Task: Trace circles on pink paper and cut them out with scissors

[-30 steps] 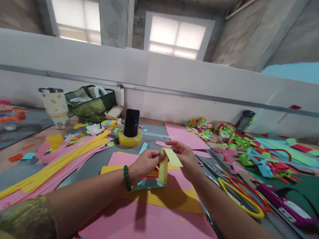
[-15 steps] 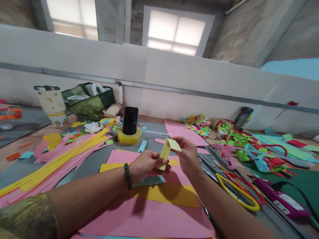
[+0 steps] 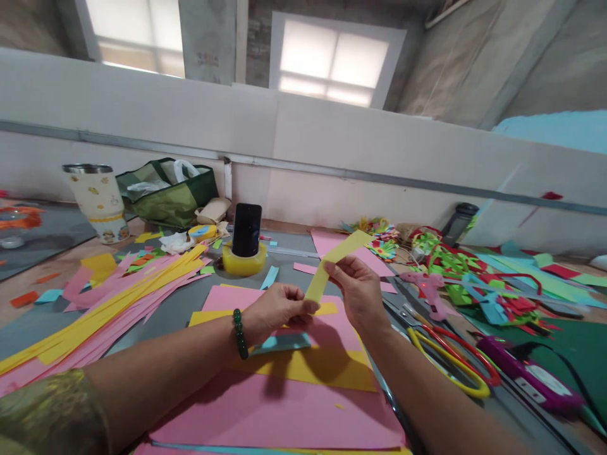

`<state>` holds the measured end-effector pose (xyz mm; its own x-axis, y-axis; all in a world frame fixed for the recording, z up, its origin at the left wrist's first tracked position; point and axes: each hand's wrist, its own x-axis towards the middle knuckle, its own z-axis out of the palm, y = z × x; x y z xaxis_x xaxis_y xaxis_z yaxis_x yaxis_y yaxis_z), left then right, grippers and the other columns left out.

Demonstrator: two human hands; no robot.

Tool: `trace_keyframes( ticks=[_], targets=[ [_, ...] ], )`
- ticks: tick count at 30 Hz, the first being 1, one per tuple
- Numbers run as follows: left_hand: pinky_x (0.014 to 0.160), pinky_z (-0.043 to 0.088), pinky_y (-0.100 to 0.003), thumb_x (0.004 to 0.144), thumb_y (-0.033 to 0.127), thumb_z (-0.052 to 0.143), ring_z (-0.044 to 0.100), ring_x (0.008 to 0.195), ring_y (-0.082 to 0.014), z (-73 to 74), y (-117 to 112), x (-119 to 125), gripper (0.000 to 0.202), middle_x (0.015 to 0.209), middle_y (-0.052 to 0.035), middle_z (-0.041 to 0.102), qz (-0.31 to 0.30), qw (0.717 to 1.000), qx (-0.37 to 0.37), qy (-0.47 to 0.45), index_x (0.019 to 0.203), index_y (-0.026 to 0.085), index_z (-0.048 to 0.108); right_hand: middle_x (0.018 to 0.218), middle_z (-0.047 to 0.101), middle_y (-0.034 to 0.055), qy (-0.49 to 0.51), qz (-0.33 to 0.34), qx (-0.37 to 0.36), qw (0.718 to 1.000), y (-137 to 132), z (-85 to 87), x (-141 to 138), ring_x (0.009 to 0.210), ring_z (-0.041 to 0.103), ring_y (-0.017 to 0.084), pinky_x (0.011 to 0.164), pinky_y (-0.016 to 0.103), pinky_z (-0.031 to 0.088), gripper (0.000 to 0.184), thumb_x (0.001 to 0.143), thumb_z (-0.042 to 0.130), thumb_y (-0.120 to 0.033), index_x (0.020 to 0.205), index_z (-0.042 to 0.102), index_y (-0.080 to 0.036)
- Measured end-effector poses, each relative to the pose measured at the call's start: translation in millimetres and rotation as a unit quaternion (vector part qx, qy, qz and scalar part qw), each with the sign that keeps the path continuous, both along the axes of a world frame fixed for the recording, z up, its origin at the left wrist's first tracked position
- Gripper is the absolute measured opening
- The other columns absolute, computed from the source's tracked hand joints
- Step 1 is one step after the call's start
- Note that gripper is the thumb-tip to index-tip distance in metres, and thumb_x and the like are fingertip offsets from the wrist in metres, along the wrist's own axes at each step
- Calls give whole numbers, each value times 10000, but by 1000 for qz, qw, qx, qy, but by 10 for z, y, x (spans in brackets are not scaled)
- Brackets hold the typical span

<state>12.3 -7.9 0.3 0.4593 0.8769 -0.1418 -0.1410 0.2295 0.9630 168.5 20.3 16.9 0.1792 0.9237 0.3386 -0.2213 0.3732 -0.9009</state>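
A pale yellow paper strip [image 3: 349,245] is held up between both hands, slanting from lower left to upper right with a slight bend. My left hand [image 3: 279,308] pinches its lower end between thumb and fingers. Higher up, my right hand [image 3: 358,292] grips the strip near its middle, and the far end sticks out free. Beneath the hands lie pink paper sheets [image 3: 270,414], a wider yellow paper band [image 3: 332,373] and a blue paper piece [image 3: 284,342].
Right of my right arm lie scissors [image 3: 450,370] with red and yellow handles, a pink glue gun [image 3: 431,294] and a purple device [image 3: 528,373]. A phone [image 3: 247,229] leans in a tape roll [image 3: 244,260]. Long yellow paper strips [image 3: 128,309] and a tumbler [image 3: 97,202] are at left.
The yellow strip was folded over in a loop at its top; now it is opened out, its free end pointing up and right. My right hand has shifted its hold along it.
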Motion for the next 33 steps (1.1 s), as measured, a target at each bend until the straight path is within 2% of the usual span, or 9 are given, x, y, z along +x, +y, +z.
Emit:
trace_keyframes(
  ticks=[3, 6, 12, 17, 19, 21, 25, 28, 33],
  targets=[
    [485, 366, -192, 623, 524, 729, 509, 444, -65, -31, 2, -13, 417, 495, 15, 578, -49, 998, 35, 20, 645, 129, 596, 672, 689, -18, 9, 5, 1, 1000, -21, 26, -7, 633, 601, 113, 633, 248, 479, 258, 508, 846, -271, 688, 680, -190],
    [513, 383, -198, 685, 544, 669, 571, 507, -93, -52, 28, -31, 432, 540, -22, 628, -92, 993, 62, 39, 719, 113, 664, 682, 692, -17, 15, 7, -4, 1000, -25, 47, 4, 639, 603, 115, 640, 251, 483, 262, 505, 845, -267, 704, 692, -193],
    [520, 399, -212, 638, 448, 714, 558, 474, -98, 34, 42, -34, 337, 496, -15, 612, -47, 991, 80, 94, 596, 124, 627, 671, 694, -14, 24, 12, -17, 1000, -4, 56, 33, 637, 610, 122, 645, 262, 500, 280, 467, 861, -277, 667, 686, -192],
    [461, 334, -205, 698, 533, 633, 555, 441, -115, 93, 20, -67, 429, 371, 38, 462, -58, 982, 132, 120, 512, 168, 507, 681, 693, -11, 27, 7, -18, 999, 5, 69, 53, 637, 614, 125, 643, 271, 509, 274, 477, 862, -282, 670, 686, -198],
    [474, 342, -212, 711, 586, 600, 563, 466, -122, 96, 31, -86, 458, 412, 29, 495, -72, 976, 149, 139, 548, 171, 493, 670, 690, -12, 28, 4, -17, 999, 4, 79, 60, 628, 613, 128, 637, 275, 509, 279, 470, 863, -293, 661, 681, -203],
    [518, 379, -224, 711, 619, 586, 576, 534, -125, 93, 51, -97, 476, 545, -5, 585, -68, 974, 161, 143, 614, 157, 529, 668, 689, -8, 23, 7, -17, 1000, -8, 80, 52, 627, 613, 134, 628, 280, 509, 285, 467, 861, -306, 659, 677, -205],
    [629, 444, -247, 701, 583, 639, 592, 681, -135, 74, 83, -86, 461, 763, -38, 635, -38, 989, 135, 53, 789, 131, 623, 652, 678, 3, -17, 32, -27, 999, -70, 22, -32, 598, 598, 138, 584, 276, 489, 266, 499, 845, -312, 669, 680, -192],
    [669, 482, -282, 705, 553, 661, 611, 689, -150, 46, 84, -74, 453, 751, -53, 642, -45, 995, 80, -29, 835, 119, 637, 599, 641, -12, -57, 44, -24, 997, -115, -49, -112, 560, 557, 122, 554, 257, 453, 231, 513, 839, -275, 637, 670, -178],
    [670, 494, -289, 664, 513, 714, 625, 648, -157, 27, 89, -72, 432, 688, -79, 659, -39, 995, 67, -62, 748, 95, 638, 608, 636, -21, -141, 53, 7, 989, -140, -57, -114, 575, 539, 116, 568, 241, 433, 80, 610, 735, -223, 652, 679, -185]
  ],
)
